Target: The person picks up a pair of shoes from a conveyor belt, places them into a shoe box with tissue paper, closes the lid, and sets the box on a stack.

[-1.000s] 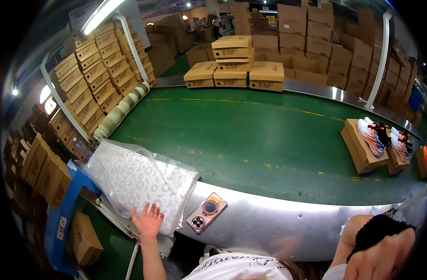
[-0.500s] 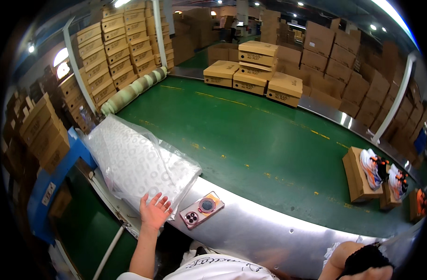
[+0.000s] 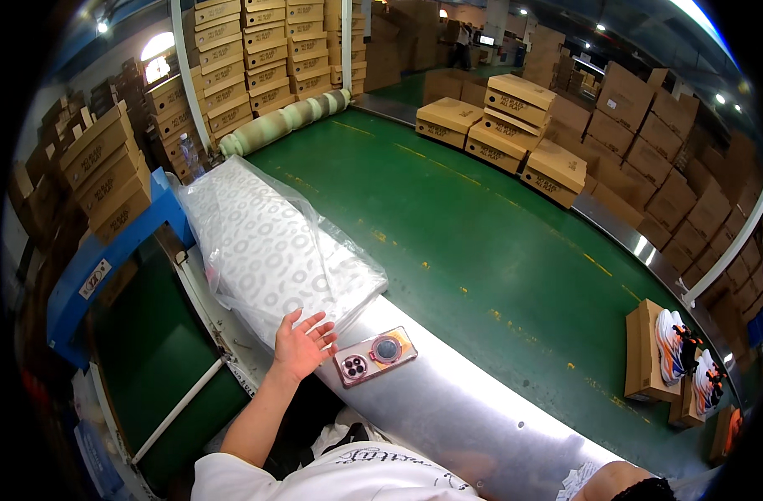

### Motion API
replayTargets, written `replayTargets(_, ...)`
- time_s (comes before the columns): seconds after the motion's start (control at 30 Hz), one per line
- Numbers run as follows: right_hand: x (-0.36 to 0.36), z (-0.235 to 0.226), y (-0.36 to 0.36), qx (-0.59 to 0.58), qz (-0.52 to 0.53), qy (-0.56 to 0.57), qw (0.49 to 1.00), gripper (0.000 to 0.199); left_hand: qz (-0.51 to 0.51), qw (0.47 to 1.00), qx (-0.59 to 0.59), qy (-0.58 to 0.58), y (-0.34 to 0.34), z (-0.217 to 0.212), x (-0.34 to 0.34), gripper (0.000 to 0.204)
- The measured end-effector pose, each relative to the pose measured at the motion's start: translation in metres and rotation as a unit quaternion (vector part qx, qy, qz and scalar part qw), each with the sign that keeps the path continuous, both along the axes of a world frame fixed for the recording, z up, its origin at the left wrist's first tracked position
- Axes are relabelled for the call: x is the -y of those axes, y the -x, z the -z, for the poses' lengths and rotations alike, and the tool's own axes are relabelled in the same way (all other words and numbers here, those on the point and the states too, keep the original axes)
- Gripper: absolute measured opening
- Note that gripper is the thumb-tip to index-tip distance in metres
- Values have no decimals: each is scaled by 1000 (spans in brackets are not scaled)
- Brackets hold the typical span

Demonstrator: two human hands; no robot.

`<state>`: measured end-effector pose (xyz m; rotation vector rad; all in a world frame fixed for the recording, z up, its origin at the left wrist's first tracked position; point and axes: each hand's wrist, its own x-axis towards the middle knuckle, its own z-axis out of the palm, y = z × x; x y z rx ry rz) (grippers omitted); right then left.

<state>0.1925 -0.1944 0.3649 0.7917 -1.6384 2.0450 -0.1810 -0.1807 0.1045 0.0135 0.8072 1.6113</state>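
My left hand is raised palm up with fingers spread, holding nothing. It hovers at the near end of a stack of white sheets with a grey ring pattern, wrapped in clear plastic. Just right of its fingertips a phone lies back up on the metal ledge; its case is clear with a pinkish edge and a round ring holder. At the lower right edge a bare arm shows beside something black. My right hand itself is out of the picture.
A green conveyor belt runs past the ledge. Brown shoe boxes stand on its far side; white, orange and black shoes rest by boxes at the right. A wrapped roll lies at its far left end. A blue frame stands left.
The view has swung, so the belt and boxes sit further right and tilted. My left hand stays spread by the wrapped stack, closer to the phone. The arm at lower right has sunk mostly out of view.
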Motion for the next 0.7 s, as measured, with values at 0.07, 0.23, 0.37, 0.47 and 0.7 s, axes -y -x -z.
replayTargets(0.07, -1, 0, 0, 1, 4, 2, 1000, 16, 1, 1000, 4, 0, 0, -1, 0, 55)
replayTargets(0.23, -4, 12, 1, 5, 3, 2, 1000, 16, 3, 1000, 11, 9, 0, 8, 1, 54)
replayTargets(0.37, 0, 5, -7, 1, 27, -18, 999, 17, 17, 1000, 6, 12, -9, 3, -8, 55)
replayTargets(0.47, 0, 6, -8, -3, 38, -30, 999, 17, 23, 1000, 10, 15, -14, 1, -8, 54)
replayTargets(0.7, 7, 9, -8, -14, 49, -55, 997, 19, 43, 999, 8, 17, -21, 4, -13, 54)
